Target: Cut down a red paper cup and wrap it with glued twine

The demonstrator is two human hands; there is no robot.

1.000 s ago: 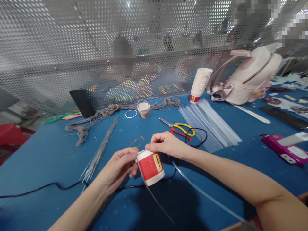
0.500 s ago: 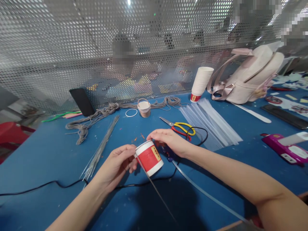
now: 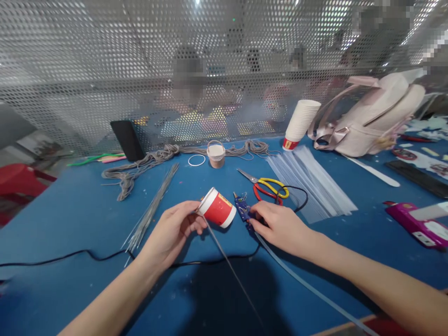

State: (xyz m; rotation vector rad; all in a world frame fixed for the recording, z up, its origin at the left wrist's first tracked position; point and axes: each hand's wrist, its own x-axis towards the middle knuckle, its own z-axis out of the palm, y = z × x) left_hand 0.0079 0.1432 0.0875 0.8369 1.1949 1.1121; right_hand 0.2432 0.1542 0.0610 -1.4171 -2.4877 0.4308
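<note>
My left hand (image 3: 171, 233) pinches the rim of a white paper cup (image 3: 219, 210) with a red band, which is tilted with its mouth up and to the left. A thin grey cord (image 3: 229, 266) runs from the pinched rim down towards me. Just right of the cup, my right hand (image 3: 285, 228) has its fingers round a small blue hot glue gun (image 3: 241, 205) at the table. From the gun's rear a long clear glue stick (image 3: 304, 280) bends to the lower right. My right fingers partly hide the gun's handle.
Scissors (image 3: 262, 184) and a bundle of clear sticks (image 3: 311, 186) lie beyond my right hand. Farther back are a small handled cup (image 3: 216, 156), grey cord (image 3: 128, 175), stacked cups (image 3: 301, 123) and a backpack (image 3: 374, 116). Wires (image 3: 150, 210) lie left; a black cable crosses the table.
My right hand has moved from beside the cup's rim to the right, with the glue gun. The cup has tipped further to the left in my left hand.
</note>
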